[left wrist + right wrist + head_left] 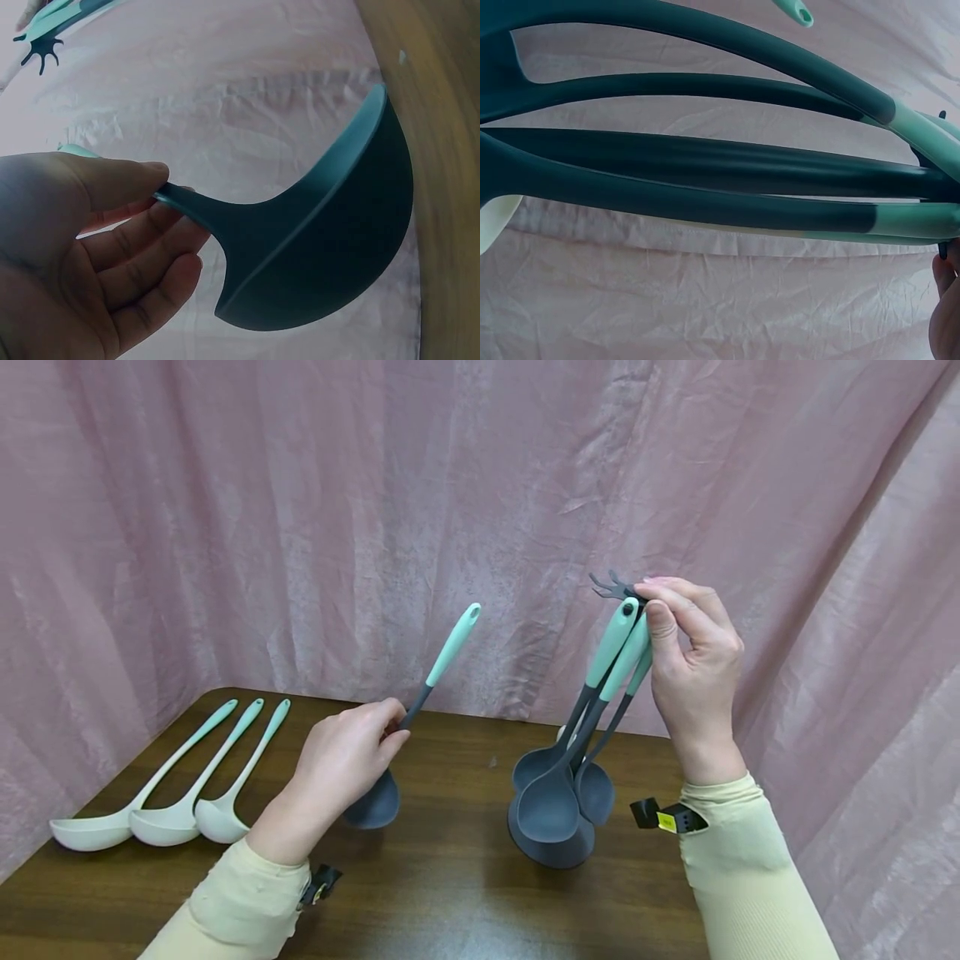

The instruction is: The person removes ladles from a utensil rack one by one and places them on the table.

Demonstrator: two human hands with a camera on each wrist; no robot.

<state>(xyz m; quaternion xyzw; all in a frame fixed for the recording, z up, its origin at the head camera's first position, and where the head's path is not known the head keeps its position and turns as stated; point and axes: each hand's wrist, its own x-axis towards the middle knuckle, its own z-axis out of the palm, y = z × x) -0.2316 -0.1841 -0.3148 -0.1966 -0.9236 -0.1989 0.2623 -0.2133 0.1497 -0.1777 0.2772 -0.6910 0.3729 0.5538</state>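
My left hand (pixel 341 764) pinches the shaft of a dark grey ladle with a mint handle (pixel 453 645). Its bowl (pixel 322 251) hangs below the fingers, above the wooden table. To the right stands a utensil stand with a dark hooked top (pixel 617 588) and a round base (pixel 558 855). With thumb and fingers, my right hand (pixel 697 656) grips the hooked top. Several dark ladles (pixel 550 806) with mint handles hang on this stand, bowls down. Behind them shows part of a pale bowl (pixel 493 223) in the right wrist view.
Three pale ladles with mint handles (pixel 247 727) lie side by side on the left of the brown table (pixel 450 893). A pink curtain (pixel 337 527) hangs behind and around the table.
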